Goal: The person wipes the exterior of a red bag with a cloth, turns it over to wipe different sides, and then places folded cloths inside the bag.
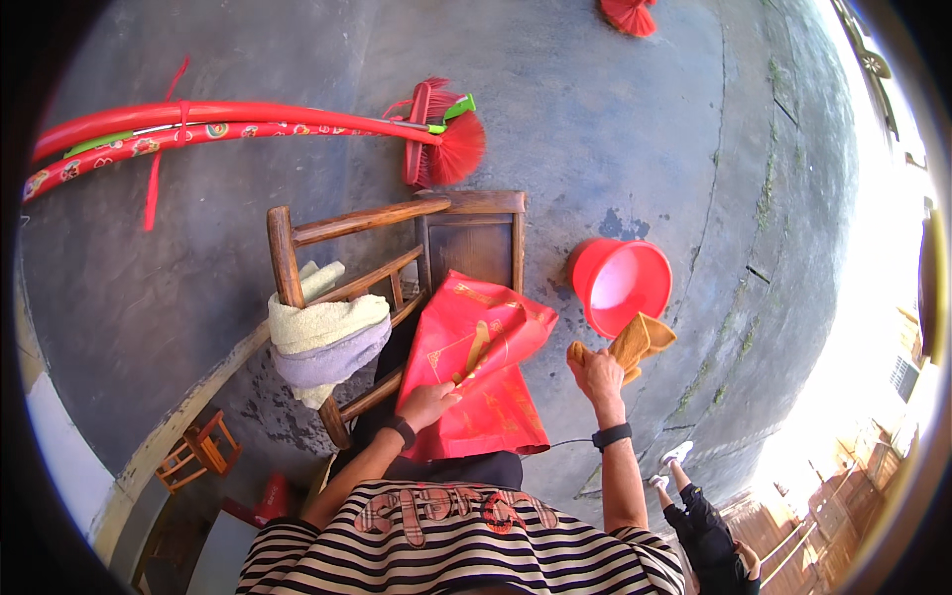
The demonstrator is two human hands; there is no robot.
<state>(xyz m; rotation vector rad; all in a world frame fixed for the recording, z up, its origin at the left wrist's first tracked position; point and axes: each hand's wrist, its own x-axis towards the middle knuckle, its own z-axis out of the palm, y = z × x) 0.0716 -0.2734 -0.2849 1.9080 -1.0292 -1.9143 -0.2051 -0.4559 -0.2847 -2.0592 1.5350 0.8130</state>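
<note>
A red sheet or bag with gold print (483,357) lies folded over across my lap. My left hand (428,407) has its thumb and fingers on the folded edge of it. A bunched yellow-brown cloth (631,341) is gripped in my right hand (601,375), out to the right. Beyond that cloth stands a red plastic bucket (579,260), tilted in the view, with a pale inside; its contents are unclear. In front of me is a wooden chair (476,202), with yellow and lilac towels (331,342) draped over its post at the left.
Brooms with red bristles (455,149) and long red handles (245,113) extend across the upper left. More red bristles (631,15) show at the top edge. A small wooden stool (201,452) is at lower left. A person in dark clothes (703,524) is at lower right.
</note>
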